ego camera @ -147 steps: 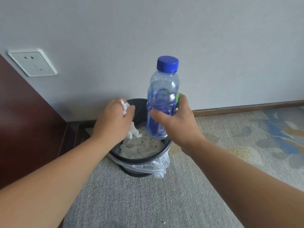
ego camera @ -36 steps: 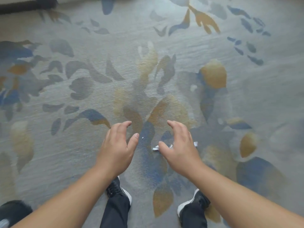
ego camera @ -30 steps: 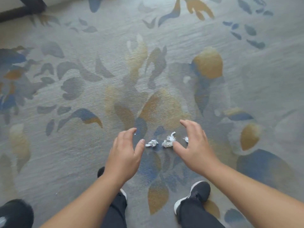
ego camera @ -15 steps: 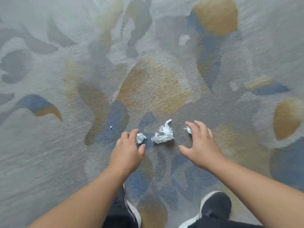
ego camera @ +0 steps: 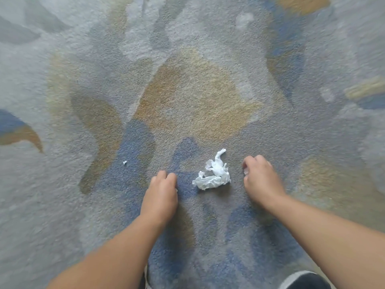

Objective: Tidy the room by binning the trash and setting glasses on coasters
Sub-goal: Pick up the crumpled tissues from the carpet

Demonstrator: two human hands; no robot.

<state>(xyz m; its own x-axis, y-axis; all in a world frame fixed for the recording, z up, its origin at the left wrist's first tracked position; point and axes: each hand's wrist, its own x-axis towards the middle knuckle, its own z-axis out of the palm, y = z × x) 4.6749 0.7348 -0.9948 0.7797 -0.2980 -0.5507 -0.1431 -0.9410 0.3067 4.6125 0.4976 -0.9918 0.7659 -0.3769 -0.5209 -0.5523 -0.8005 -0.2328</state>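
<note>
A crumpled white tissue (ego camera: 214, 176) lies on the patterned carpet between my two hands, touching neither. My left hand (ego camera: 160, 191) is pressed to the carpet just left of it, fingers curled down over the spot where a small tissue scrap lay; the scrap is hidden under them. My right hand (ego camera: 260, 178) is on the carpet just right of the tissue, its fingers curled around another small scrap, with a sliver of white (ego camera: 246, 173) showing at the fingertips. No bin, glass or coaster is in view.
A tiny white paper crumb (ego camera: 124, 162) lies on the carpet to the left of my left hand. The toe of my black shoe (ego camera: 305, 280) shows at the bottom right. Grey, blue and ochre carpet (ego camera: 193, 94) fills the view.
The view has dropped closer to the floor. Both hands went down onto the carpet and their fingers closed over the two small scraps beside the big tissue, which has not moved.
</note>
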